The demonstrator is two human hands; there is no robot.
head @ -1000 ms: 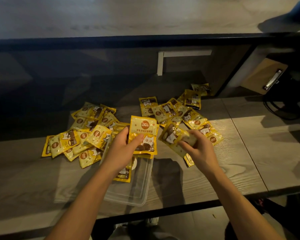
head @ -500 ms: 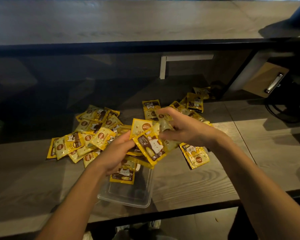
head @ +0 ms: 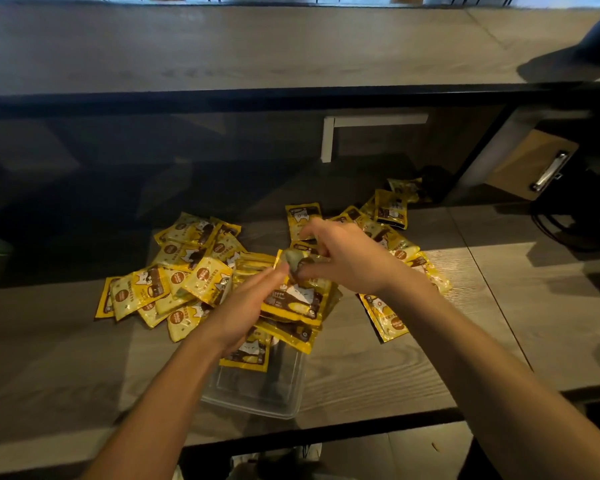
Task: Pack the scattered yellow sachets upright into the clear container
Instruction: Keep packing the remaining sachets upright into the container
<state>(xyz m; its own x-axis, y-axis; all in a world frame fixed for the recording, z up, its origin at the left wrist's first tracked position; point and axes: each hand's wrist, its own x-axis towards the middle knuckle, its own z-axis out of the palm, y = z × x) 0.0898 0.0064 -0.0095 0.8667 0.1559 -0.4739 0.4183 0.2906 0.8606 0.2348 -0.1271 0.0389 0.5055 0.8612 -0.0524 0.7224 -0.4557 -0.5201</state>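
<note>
A clear plastic container [head: 257, 403] stands near the table's front edge. Yellow sachets [head: 246, 355] stand in its far end. My left hand [head: 246, 306] grips a small stack of sachets [head: 293, 303] over the container's far end. My right hand [head: 343, 258] pinches the top of a sachet [head: 297, 261] and holds it against that stack. One pile of loose sachets [head: 177, 271] lies to the left of the container. Another pile [head: 392, 233] lies behind and to the right. A single sachet [head: 385, 317] lies flat under my right forearm.
The wooden table [head: 430, 362] ends in a dark front edge just beyond the container. A raised counter [head: 257, 95] crosses the back. A clipboard [head: 534, 164] hangs at the right, with dark cables [head: 561, 230] below it.
My right hand carried a sachet from the right pile leftward and pressed it onto the stack in my left hand. The stack now sits lower, over the container.
</note>
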